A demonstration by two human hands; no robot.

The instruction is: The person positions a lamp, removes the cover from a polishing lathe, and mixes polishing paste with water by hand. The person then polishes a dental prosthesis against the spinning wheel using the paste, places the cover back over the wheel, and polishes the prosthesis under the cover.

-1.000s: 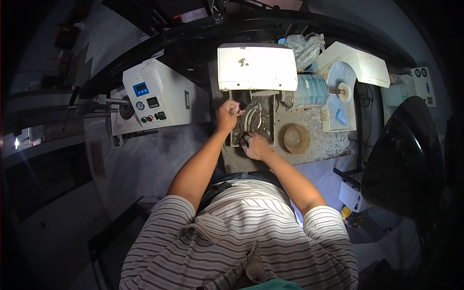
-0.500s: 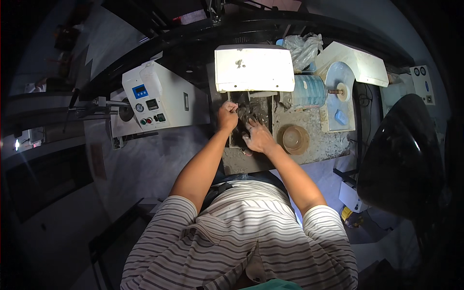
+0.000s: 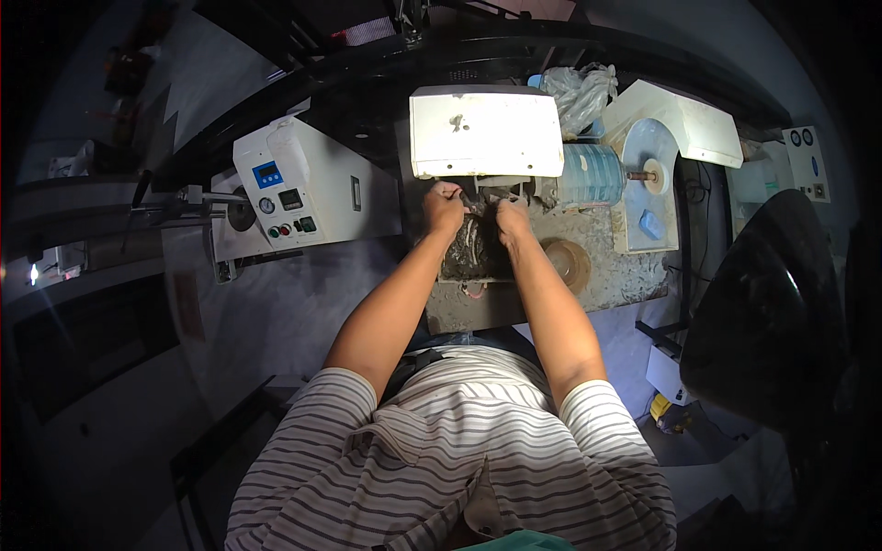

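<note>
- Hands, two: left hand (image 3: 445, 209), right hand (image 3: 512, 219); fingers narrowed, cannot tell whether holding anything;
- one muddy tray (image 3: 496, 279) beneath, one white hood (image 3: 485, 133) beyond;
- one brown bowl (image 3: 575, 263), partly behind right forearm (image 3: 544, 298)

A white cabinet (image 3: 323, 170) bears a blue panel (image 3: 267, 174).

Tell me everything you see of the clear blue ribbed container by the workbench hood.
The blue container looks like translucent plastic, rounded, with ribs running up and down the picture, so it seems to lie on its side. It sits right of the white hood and left of the pale blue basin; whether it touches either is unclear. Neither the left hand nor the right hand touches it. Whether it holds liquid, I cannot tell.
</note>
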